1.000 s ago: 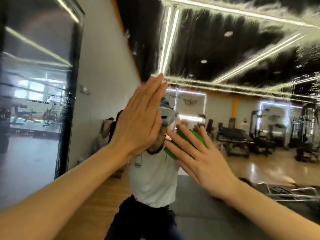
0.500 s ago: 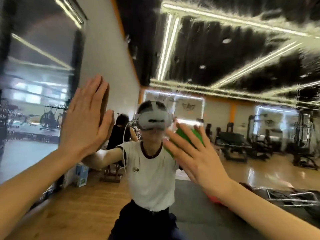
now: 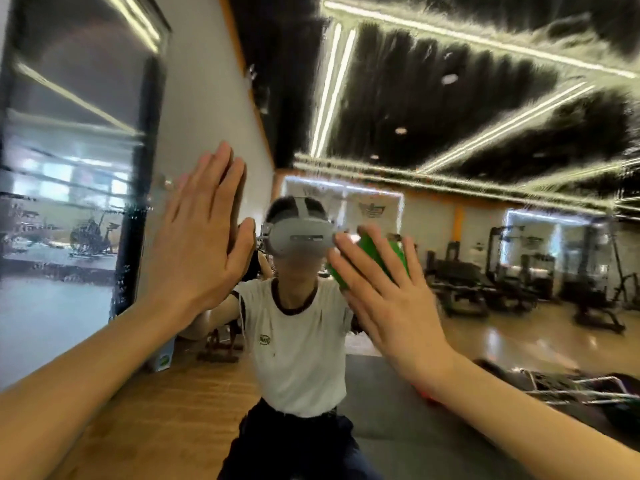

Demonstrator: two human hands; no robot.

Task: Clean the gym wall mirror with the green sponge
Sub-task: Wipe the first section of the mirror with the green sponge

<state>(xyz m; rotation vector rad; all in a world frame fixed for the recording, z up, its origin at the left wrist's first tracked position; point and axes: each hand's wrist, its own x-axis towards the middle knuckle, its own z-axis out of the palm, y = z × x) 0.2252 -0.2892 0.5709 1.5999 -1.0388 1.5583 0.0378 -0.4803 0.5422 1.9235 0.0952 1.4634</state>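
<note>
The wall mirror [image 3: 450, 98] fills the view ahead, and its upper part is streaked with a wet film. My left hand [image 3: 204, 244] lies flat against the glass, fingers straight and pointing up, holding nothing. To its right, my right hand [image 3: 391, 306] presses the green sponge [image 3: 381, 252] onto the mirror with straight, spread fingers. Most of the sponge is hidden behind those fingers. My own reflection, in a white shirt [image 3: 298, 348], shows between the two hands.
A dark-framed glass panel [image 3: 69, 168] stands on the left wall. A small box [image 3: 164, 358] sits on the wooden floor at the wall's foot. Gym machines [image 3: 502, 282] and a grey mat [image 3: 398, 427] show reflected on the right.
My left hand slid left across the glass from beside the sponge, staying flat. My right hand and the sponge have barely shifted.
</note>
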